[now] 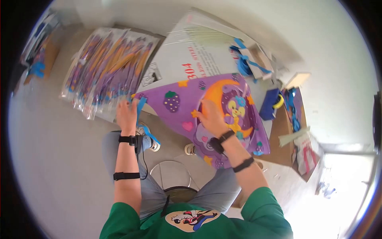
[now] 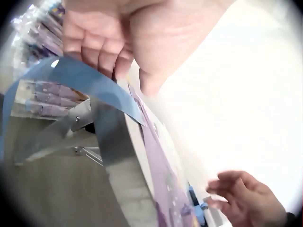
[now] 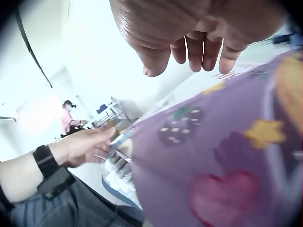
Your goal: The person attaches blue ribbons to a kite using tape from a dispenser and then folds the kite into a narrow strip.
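Observation:
A purple kite (image 1: 181, 103) printed with a strawberry, a heart, stars and a cartoon animal on a moon lies over the front of the table. At its left tip my left hand (image 1: 127, 116) pinches the corner between thumb and fingers. From that corner a blue ribbon (image 2: 80, 75) hangs down in a loop toward the floor. My right hand (image 1: 213, 118) is over the kite's middle, fingers loosely extended and holding nothing. In the right wrist view its fingers (image 3: 194, 53) are spread above the purple sheet, apart from it.
Plastic-wrapped packs (image 1: 111, 63) of purple and orange items lie at the left. White printed board (image 1: 171, 47) covers the table, with thin pale rods on it. Blue ribbon rolls (image 1: 243, 65), a blue box (image 1: 270, 104) and a cardboard box (image 1: 278, 137) stand right. Another person (image 3: 67, 120) sits farther off.

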Tool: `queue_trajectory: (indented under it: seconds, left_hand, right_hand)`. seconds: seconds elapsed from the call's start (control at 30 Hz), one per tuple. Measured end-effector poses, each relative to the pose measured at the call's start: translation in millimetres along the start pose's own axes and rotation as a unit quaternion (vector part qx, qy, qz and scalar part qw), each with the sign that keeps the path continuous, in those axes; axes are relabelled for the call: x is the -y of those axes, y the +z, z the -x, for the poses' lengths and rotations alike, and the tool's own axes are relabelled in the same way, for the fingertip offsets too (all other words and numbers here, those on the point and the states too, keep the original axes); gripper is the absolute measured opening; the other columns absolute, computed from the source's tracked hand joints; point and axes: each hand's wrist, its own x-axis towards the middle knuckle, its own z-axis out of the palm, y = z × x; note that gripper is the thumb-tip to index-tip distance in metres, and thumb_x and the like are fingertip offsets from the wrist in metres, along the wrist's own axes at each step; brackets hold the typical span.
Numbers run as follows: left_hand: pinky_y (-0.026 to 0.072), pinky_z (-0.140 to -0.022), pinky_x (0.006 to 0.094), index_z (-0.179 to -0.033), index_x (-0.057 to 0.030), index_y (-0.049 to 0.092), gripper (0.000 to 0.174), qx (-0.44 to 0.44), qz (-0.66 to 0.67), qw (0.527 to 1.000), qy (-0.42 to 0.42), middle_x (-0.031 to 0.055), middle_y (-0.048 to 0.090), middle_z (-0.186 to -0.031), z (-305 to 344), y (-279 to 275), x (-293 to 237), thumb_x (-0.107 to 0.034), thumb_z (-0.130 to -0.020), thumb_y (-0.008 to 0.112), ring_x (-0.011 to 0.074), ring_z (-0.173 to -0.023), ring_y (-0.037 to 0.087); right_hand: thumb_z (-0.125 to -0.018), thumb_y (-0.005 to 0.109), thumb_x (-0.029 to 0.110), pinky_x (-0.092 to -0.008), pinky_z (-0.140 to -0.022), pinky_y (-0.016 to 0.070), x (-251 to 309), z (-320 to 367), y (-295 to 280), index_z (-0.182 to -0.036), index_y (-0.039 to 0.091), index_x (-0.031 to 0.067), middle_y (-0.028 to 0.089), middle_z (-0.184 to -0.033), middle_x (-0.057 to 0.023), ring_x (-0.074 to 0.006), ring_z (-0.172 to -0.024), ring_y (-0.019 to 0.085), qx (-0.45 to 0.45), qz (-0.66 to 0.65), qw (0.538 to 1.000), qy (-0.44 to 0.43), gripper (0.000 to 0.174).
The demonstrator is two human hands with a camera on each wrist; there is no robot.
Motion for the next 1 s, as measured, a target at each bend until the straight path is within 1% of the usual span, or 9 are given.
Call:
queue_trajectory:
  seconds: [0.03,0.07,0.13,0.2,0.33,0.5,0.67,0.83,1.0]
  left_hand:
    - [0.0469,-0.084,0.0420,-0.096,-0.0024,0.060,0.032,-0.073,-0.036,0.994,0.074,0.0162,0.063,-0.108,2.9,-2.2,-6.3,-0.032,-0.086,0.064,0.0354,-0.103,0.058]
    - [0.0469,-0.084,0.0420,-0.096,-0.0024,0.060,0.032,-0.072,-0.035,0.993,0.090,0.0162,0.063,-0.108,6.9,-0.4,-19.0,-0.032,-0.086,0.064,0.0354,-0.103,0.058]
    - [0.0395,-0.098,0.0439,-0.115,-0.0043,0.057,0.035,-0.011,-0.016,0.964,0.265,0.0176,0.051,-0.130,22.2,9.4,-52.8,-0.025,-0.087,0.061,0.0343,-0.120,0.047]
    - [0.0315,-0.106,0.0475,-0.131,-0.0058,0.049,0.048,0.081,-0.037,0.931,0.355,0.0173,0.043,-0.140,44.5,30.8,-84.5,-0.029,-0.090,0.057,0.0335,-0.129,0.040]
    - [0.0252,-0.111,0.0476,-0.140,-0.0073,0.040,0.056,0.139,-0.059,0.908,0.390,0.0154,0.035,-0.147,72.7,72.2,-104.8,-0.036,-0.092,0.052,0.0317,-0.136,0.032]
    - [0.0203,-0.114,0.0457,-0.145,-0.0104,0.033,0.060,0.150,-0.152,0.904,0.372,0.0136,0.027,-0.152,61.3,73.4,-100.7,-0.040,-0.094,0.046,0.0296,-0.140,0.025]
    - [0.0204,-0.113,0.0467,-0.146,-0.0106,0.030,0.061,0.185,-0.192,0.896,0.355,0.0140,0.025,-0.152,-14.0,62.1,-70.9,-0.040,-0.094,0.044,0.0309,-0.141,0.024]
    - [0.0202,-0.113,0.0465,-0.147,-0.0095,0.026,0.060,0.200,-0.223,0.894,0.335,0.0151,0.023,-0.153,-64.8,74.1,-79.3,-0.039,-0.097,0.041,0.0323,-0.141,0.021]
    - [0.0212,-0.113,0.0466,-0.147,-0.0120,0.025,0.061,0.157,-0.225,0.895,0.352,0.0144,0.023,-0.153,-100.9,93.3,-85.6,-0.044,-0.097,0.038,0.0312,-0.141,0.022]
  right_hand:
    - [-0.081,0.068,0.021,-0.0449,-0.098,0.0400,-29.1,32.9,-19.2,-0.121,0.051,-0.0004,0.056,-0.117,-0.0209,-0.0384,-0.113,0.051,-0.038,0.066,0.997,0.009,0.048]
    - [-0.083,0.066,0.021,-0.0448,-0.101,0.0382,-53.3,63.6,-42.7,-0.124,0.050,-0.0003,0.054,-0.122,-0.0208,-0.0386,-0.117,0.049,-0.045,0.081,0.994,0.048,0.049]
    - [-0.086,0.062,0.022,-0.0436,-0.107,0.0328,-90.7,119.6,-84.4,-0.130,0.047,-0.0001,0.049,-0.132,-0.0207,-0.0380,-0.128,0.040,-0.068,0.148,0.979,0.120,0.052]
    - [-0.088,0.059,0.026,-0.0427,-0.110,0.0293,-118.4,166.7,-115.5,-0.134,0.042,-0.0008,0.042,-0.140,-0.0205,-0.0372,-0.134,0.034,-0.047,0.233,0.949,0.206,0.056]
    - [-0.090,0.054,0.032,-0.0471,-0.110,0.0276,-153.8,224.9,-122.0,-0.140,0.034,-0.0012,0.034,-0.146,-0.0203,-0.0371,-0.136,0.030,0.010,0.288,0.913,0.287,0.063]
    - [-0.089,0.054,0.037,-0.0489,-0.112,0.0242,-156.4,229.9,-95.6,-0.142,0.029,-0.0031,0.031,-0.147,-0.0219,-0.0379,-0.137,0.028,0.005,0.255,0.938,0.235,0.071]
    - [-0.089,0.053,0.041,-0.0494,-0.112,0.0244,-131.3,161.4,-69.4,-0.141,0.030,-0.0030,0.031,-0.147,-0.0214,-0.0369,-0.137,0.028,0.009,0.258,0.942,0.213,0.072]
    - [-0.090,0.051,0.045,-0.0492,-0.111,0.0259,-151.5,107.3,-53.5,-0.141,0.033,-0.0020,0.033,-0.147,-0.0198,-0.0350,-0.136,0.031,-0.039,0.299,0.931,0.205,0.072]
    - [-0.091,0.049,0.047,-0.0476,-0.111,0.0262,-172.4,71.2,-57.2,-0.141,0.032,-0.0016,0.033,-0.147,-0.0194,-0.0339,-0.136,0.032,-0.036,0.312,0.929,0.196,0.073]
